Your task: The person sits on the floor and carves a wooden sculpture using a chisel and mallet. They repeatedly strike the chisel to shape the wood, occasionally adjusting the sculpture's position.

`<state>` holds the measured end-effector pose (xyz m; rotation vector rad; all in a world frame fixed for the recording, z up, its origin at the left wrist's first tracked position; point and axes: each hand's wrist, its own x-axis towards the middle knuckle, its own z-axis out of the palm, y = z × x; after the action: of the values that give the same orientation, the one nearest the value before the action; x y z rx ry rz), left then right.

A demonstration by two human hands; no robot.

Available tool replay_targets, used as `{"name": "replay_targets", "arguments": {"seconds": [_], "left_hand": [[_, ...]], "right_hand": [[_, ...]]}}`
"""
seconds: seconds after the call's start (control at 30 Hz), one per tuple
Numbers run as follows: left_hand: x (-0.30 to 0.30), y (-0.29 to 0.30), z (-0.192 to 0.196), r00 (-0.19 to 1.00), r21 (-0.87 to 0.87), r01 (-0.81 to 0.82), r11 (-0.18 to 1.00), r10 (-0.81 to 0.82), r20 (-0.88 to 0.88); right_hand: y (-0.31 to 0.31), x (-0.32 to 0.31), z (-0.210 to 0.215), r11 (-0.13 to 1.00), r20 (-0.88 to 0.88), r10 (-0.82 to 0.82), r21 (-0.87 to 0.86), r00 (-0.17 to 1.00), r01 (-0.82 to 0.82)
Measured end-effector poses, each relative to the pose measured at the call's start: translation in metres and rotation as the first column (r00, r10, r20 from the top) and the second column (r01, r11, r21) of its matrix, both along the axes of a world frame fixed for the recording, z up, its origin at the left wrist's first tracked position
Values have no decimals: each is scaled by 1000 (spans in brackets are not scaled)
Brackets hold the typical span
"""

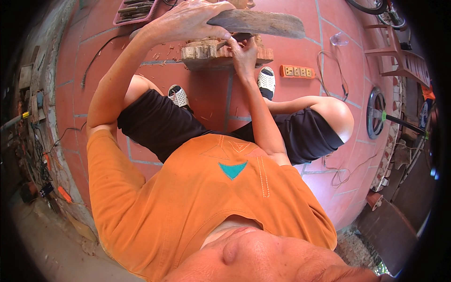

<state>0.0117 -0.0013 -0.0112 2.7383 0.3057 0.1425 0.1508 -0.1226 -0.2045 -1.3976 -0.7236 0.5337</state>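
Observation:
My left hand (188, 21) grips a long flat piece of grey-brown wood (268, 23) and holds it across a thick wooden block (206, 54) on the red tile floor. Just below the piece, my right hand (242, 47) is closed around a small dark carving tool (230, 40) whose tip meets the wood. Wood chips lie scattered around the block. I sit low with both knees apart, and my feet in white perforated shoes (266, 80) rest either side of the block.
A pink tray of tools (134, 11) lies at the far left of the floor. An orange power strip (297, 71) with a cable sits right of the block, near a clear plastic cup (339, 39). A red plastic chair (399, 56) and a fan (376, 113) stand at the right.

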Motion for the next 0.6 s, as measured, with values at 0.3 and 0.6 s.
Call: {"name": "replay_targets", "arguments": {"seconds": [0.3,0.6], "left_hand": [[-1,-2,5,999,-6,-35,999,36,26],[-4,-6,27,991,20,-42,999,44,-125]], "right_hand": [[2,-7,20,992,324,-15,-114,946,55],[3,-5,15,995,307,-3,-97,952,35]]}}
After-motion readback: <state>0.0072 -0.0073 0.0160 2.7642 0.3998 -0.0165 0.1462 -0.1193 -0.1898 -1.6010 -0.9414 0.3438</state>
